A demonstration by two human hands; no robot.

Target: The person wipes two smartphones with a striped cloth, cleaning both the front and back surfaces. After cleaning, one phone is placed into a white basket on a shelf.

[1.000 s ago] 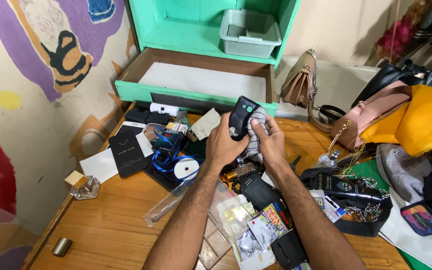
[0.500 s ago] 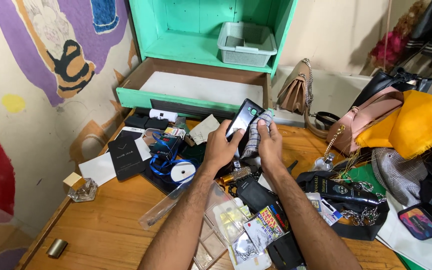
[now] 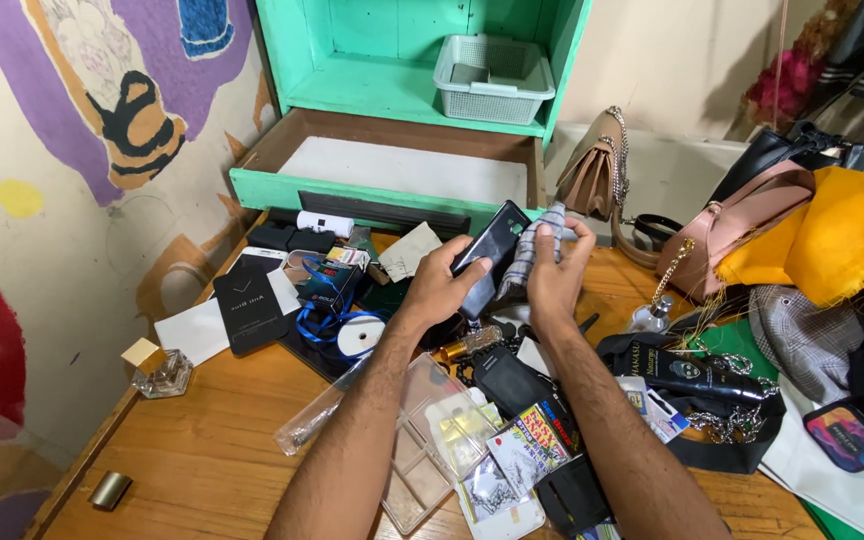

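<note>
My left hand point(image 3: 439, 285) grips a black phone point(image 3: 487, 254) by its lower half and holds it tilted above the cluttered wooden table point(image 3: 222, 440). My right hand point(image 3: 555, 272) holds a checked grey cloth point(image 3: 532, 252) pressed against the phone's right side. Both hands hover just in front of the open green drawer point(image 3: 392, 180). The lower part of the cloth is hidden behind my right hand.
A white mesh basket point(image 3: 494, 78) sits on the green shelf. Left of my hands lie black boxes point(image 3: 250, 308), blue ribbon with a white spool point(image 3: 357, 334) and a glass bottle point(image 3: 163, 375). Handbags point(image 3: 732, 225), a yellow cloth point(image 3: 837, 245) and chains crowd the right side. A clear compartment case point(image 3: 432, 445) lies near.
The phone has turned from upright to a slanted, flatter angle in my left hand. My right hand has slid the cloth up along its right side.
</note>
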